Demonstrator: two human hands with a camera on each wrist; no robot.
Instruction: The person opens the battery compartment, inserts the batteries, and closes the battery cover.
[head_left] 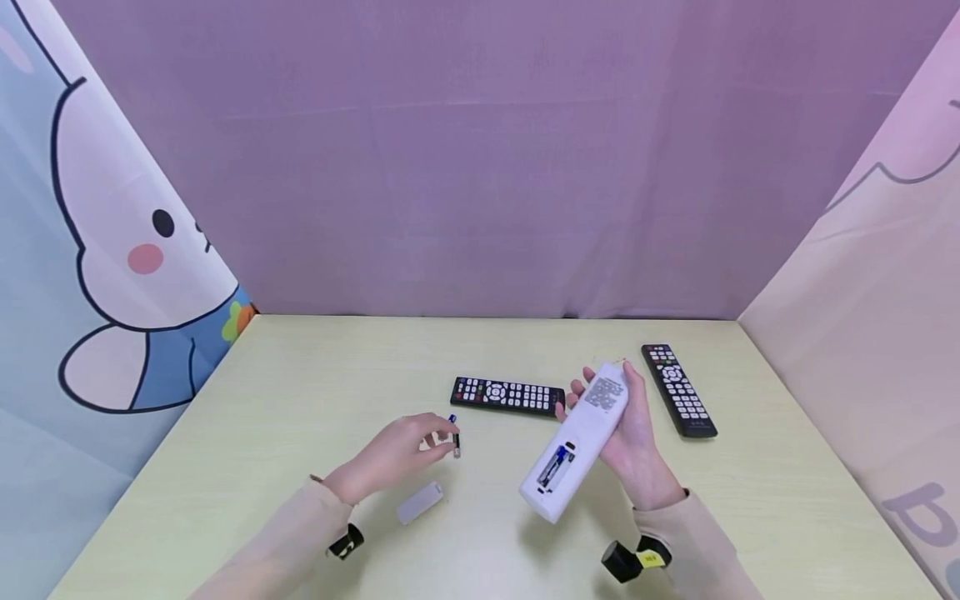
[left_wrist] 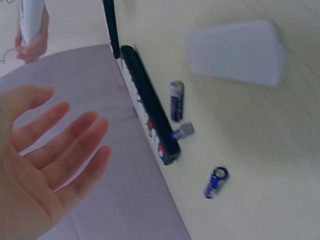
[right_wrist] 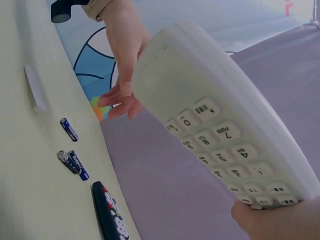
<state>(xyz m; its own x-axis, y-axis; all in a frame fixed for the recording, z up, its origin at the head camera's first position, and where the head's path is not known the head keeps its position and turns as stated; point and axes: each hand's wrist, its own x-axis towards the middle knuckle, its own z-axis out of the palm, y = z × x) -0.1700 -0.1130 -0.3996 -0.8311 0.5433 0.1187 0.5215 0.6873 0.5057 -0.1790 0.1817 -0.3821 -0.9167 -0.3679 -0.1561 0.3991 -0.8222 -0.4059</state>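
My right hand [head_left: 637, 446] [right_wrist: 280, 220] grips a white remote control [head_left: 577, 442] [right_wrist: 165, 75], its back turned up towards the head camera. Its battery compartment [head_left: 557, 468] is uncovered, with a blue battery visible inside. My left hand [head_left: 393, 454] [left_wrist: 55, 165] is over the table with loosely bent fingers, and in the left wrist view nothing is between them. Near it lie three small batteries: one apart [right_wrist: 69, 130] and two together [right_wrist: 65, 159] [right_wrist: 80, 167]. A white battery cover [head_left: 420, 502] [left_wrist: 237, 52] rests on the table, closer to the person.
Behind the batteries a black remote [head_left: 508, 396] lies crosswise. Another black remote [head_left: 678, 390] is on the right of the table [head_left: 337, 358]. A purple cloth [head_left: 465, 167] hangs at the back, with printed cloths at both sides.
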